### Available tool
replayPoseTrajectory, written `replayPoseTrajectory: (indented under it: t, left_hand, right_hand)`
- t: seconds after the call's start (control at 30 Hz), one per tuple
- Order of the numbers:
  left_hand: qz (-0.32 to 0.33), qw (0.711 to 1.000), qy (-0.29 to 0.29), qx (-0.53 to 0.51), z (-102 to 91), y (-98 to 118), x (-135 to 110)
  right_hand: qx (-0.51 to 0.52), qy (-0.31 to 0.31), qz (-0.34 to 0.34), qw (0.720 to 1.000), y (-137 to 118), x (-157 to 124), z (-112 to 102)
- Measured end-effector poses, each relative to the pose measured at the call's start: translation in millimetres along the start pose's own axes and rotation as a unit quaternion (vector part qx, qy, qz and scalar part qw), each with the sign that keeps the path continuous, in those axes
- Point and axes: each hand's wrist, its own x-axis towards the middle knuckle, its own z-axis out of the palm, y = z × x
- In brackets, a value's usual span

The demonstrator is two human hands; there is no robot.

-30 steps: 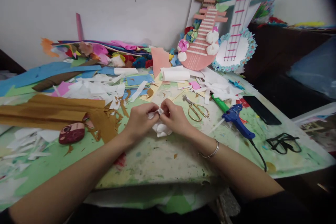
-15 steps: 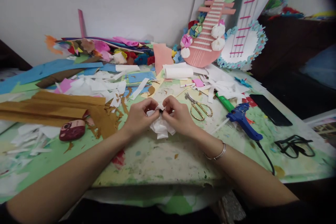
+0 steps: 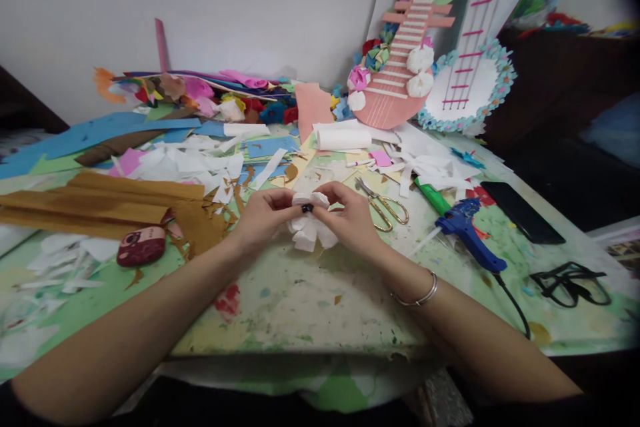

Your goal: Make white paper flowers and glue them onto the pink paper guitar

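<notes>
Between my two hands is a white paper flower (image 3: 306,235) with a small black centre (image 3: 307,208), held just above the table. My left hand (image 3: 265,217) pinches its left side, the thumb reaching to the black centre. From the right, my right hand (image 3: 349,213) grips the opposite petals with thumb and fingers. Some petals are hidden behind the fingers. Just beyond my right hand lie gold-handled scissors (image 3: 385,207). Farther right, a blue glue gun (image 3: 467,233) rests on its side with a glue stick poking out.
Brown crepe paper (image 3: 100,203) and a maroon case (image 3: 141,245) lie at left. White paper scraps (image 3: 187,167) and a white paper roll (image 3: 344,139) are behind. A phone (image 3: 523,212) and black glasses (image 3: 570,283) lie right. Paper instruments (image 3: 395,103) lean against the wall.
The white petals have spread wider, and some now stand up above the black centre. My fingers have moved slightly apart around the flower. The view has shifted a little.
</notes>
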Motion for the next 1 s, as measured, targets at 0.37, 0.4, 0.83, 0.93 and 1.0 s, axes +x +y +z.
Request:
replayPoseTrajectory:
  t: [0.37,0.4,0.83,0.93,1.0]
  left_hand:
    - [0.166,0.961,0.043,0.216,0.1,-2.3,-7.1]
    - [0.170,0.959,0.043,0.224,-0.6,-1.9,-6.8]
    - [0.051,0.997,-0.028,0.055,0.9,-1.8,-0.7]
    - [0.036,0.999,-0.032,0.017,1.1,-3.9,0.5]
    - [0.047,0.998,-0.038,0.013,1.2,-4.2,1.0]
  right_hand:
    - [0.061,-0.021,0.051,0.997,5.0,3.0,0.6]
    - [0.069,-0.027,0.053,0.996,4.0,2.8,0.7]
    - [0.012,0.000,0.017,1.000,6.4,1.7,1.1]
    - [0.011,0.000,0.013,1.000,4.4,1.2,1.2]
    - [0.005,-0.010,0.010,1.000,3.9,0.8,1.6]
